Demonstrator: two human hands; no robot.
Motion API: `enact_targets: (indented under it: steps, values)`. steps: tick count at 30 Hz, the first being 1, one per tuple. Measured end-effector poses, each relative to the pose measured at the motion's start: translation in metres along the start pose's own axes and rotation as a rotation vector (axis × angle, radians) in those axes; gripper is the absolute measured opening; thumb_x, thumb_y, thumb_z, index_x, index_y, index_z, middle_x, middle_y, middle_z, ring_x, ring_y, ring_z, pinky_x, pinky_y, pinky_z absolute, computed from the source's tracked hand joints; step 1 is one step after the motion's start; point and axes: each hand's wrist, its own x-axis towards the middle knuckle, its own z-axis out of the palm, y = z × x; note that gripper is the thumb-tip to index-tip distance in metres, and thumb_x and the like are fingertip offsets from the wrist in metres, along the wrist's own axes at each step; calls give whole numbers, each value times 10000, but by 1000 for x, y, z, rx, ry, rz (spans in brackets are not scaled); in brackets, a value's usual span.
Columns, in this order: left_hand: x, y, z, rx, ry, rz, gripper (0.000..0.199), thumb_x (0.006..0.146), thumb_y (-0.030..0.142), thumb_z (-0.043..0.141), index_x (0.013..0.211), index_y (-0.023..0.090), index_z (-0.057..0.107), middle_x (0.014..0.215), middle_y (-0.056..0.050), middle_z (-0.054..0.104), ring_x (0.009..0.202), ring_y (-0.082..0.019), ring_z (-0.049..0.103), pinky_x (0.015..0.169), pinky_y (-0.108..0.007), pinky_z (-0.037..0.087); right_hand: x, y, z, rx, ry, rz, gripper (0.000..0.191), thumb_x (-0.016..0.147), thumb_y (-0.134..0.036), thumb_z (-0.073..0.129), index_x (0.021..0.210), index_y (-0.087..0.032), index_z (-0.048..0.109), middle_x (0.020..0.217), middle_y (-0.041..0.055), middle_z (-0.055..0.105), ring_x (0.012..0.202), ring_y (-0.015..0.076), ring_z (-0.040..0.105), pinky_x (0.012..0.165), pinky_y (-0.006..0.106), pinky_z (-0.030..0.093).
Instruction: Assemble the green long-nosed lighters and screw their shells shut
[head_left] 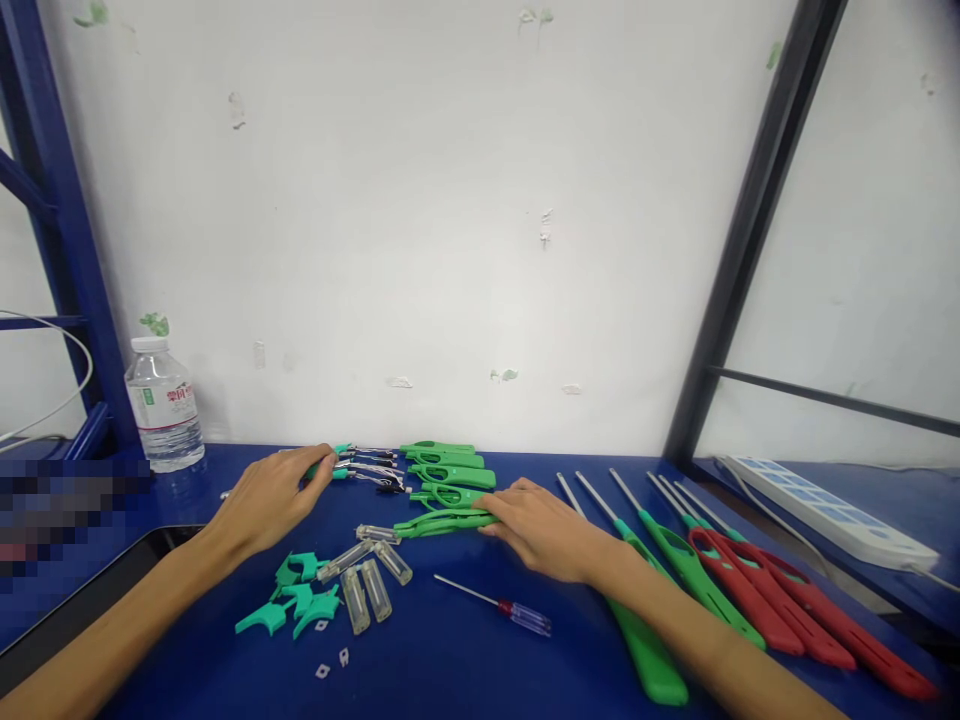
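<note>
Touching the green shells (451, 519) at frame centre is your right hand (551, 527); left of centre, your left hand (276, 495) meets wired parts (371, 470); whether either clamps, I cannot tell.

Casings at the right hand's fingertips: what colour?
Green: the casings by the right hand, seen in the head view.

The blue tabletop (450, 665) is smooth with a slight sheen; the white wall (450, 200) is matt with rough, flaked spots (400, 382). Elongated green casings (454, 477) and curved teal trigger-shaped pieces (262, 619) are smooth opaque plastic; oblong tubes (376, 590) are clear, glossy plastic. The slim screwdriver (504, 606) combines a metal shaft (465, 588) with a glossy, translucent purple plastic handle (530, 619).
</note>
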Motion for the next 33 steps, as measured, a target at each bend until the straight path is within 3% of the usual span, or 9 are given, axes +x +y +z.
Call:
enact_targets:
  steps: [20,33]
  values:
    - [-1,-2,0,-57,10,34,333,1193,476,823,1394,211,797,1373,-93,827,1178,-285,834,1040,-503,733,0,-2,-3,6,-18,2,350,1182,-433,849,1443,-208,785,1401,86,836,1183,274,850,1055,522,736]
    - [-1,2,-2,-32,-14,13,347,1193,476,822,1428,222,793,1434,-103,816,1231,-300,827,1078,-523,725,-1,-1,-2,21,-3,-10,343,1183,-431,848,1436,-208,787,1389,83,838,1171,271,851,1049,518,737]
